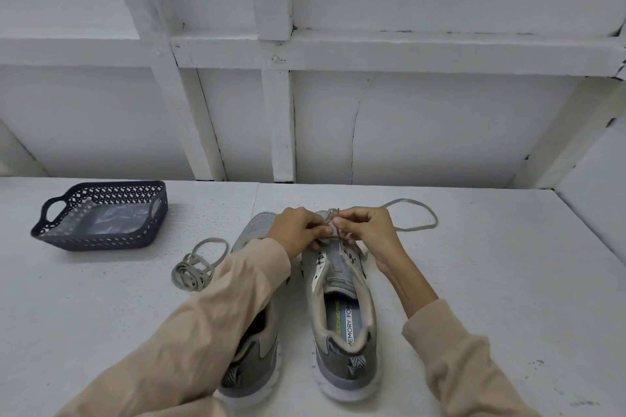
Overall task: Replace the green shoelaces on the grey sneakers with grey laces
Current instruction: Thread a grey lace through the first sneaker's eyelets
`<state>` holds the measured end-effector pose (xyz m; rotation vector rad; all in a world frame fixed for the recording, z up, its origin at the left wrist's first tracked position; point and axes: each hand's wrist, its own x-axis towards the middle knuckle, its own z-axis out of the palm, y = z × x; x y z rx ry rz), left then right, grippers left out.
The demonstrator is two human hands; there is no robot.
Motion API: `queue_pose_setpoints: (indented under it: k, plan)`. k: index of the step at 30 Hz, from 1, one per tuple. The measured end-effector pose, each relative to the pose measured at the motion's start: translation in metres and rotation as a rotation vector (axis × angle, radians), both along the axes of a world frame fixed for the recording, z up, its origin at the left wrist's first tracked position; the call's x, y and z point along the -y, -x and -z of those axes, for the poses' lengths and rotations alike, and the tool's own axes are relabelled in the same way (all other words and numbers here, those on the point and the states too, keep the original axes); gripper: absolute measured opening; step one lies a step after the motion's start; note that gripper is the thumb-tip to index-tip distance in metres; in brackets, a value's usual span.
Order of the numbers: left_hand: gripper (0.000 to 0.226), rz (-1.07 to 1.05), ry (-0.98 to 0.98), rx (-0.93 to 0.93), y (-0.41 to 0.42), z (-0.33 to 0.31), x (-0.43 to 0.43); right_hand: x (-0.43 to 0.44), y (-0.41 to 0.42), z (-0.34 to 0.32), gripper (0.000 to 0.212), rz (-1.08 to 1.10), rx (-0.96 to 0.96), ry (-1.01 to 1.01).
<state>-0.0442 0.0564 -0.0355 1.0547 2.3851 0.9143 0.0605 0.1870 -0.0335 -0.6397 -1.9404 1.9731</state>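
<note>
Far left on the white bench (491, 281), well apart from the shoes: a dark basket (95, 241) with little holes. Not in the way.

Next, near the left sneaker (256, 225): a bundled grey lace (193, 269), loose and curly. Soft, light and floppy. Easy to tangle, so best picked up by one stiff tip.

Then the left sneaker itself, toe pointing away, partly hidden under a tan sleeve (237, 298). No lace seen on it.

Left hand (298, 230) over the front of the right sneaker (338, 325), fingers curled, pinching the long grey lace (411, 201) close to the front holes. Right hand (369, 230) just beside it, fingers curled too, pinching the same lace. Looks like threading near the toe end. Thin and bendy, that lace, so best held right at the tip and poked through. Shoe light, but steady on its flat sole.

Off to the right, the rest of the long grey lace in a big loop on the bench. Could snag or knot if pulled fast.

No green lace in sight.
</note>
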Motion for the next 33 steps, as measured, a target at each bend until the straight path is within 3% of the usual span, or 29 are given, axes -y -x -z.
queue_pose_setpoints:
  k: [5,10,15,20,30,33]
  plan:
    - [0.020,-0.029,0.003,0.029,-0.006,-0.006,0.003,0.002,0.007,-0.005,0.009,-0.055,0.040,-0.070]
    - [0.088,-0.106,0.044,0.060,-0.021,-0.004,0.004,-0.008,0.009,-0.009,0.005,-0.091,0.046,-0.153]
    - [0.102,-0.127,0.012,0.034,-0.030,0.002,0.003,-0.006,0.010,-0.020,0.004,-0.116,0.041,-0.249]
    - [0.104,-0.131,0.023,0.048,-0.028,0.002,0.003,-0.007,0.016,-0.055,0.007,-0.103,-0.140,-0.185]
    - [0.090,-0.061,0.080,0.031,-0.021,0.001,-0.002,-0.007,0.018,-0.070,0.005,-0.191,-0.186,-0.135]
    - [0.067,-0.100,-0.119,0.035,-0.018,-0.011,-0.011,-0.008,0.017,-0.073,0.007,-0.270,-0.144,-0.171]
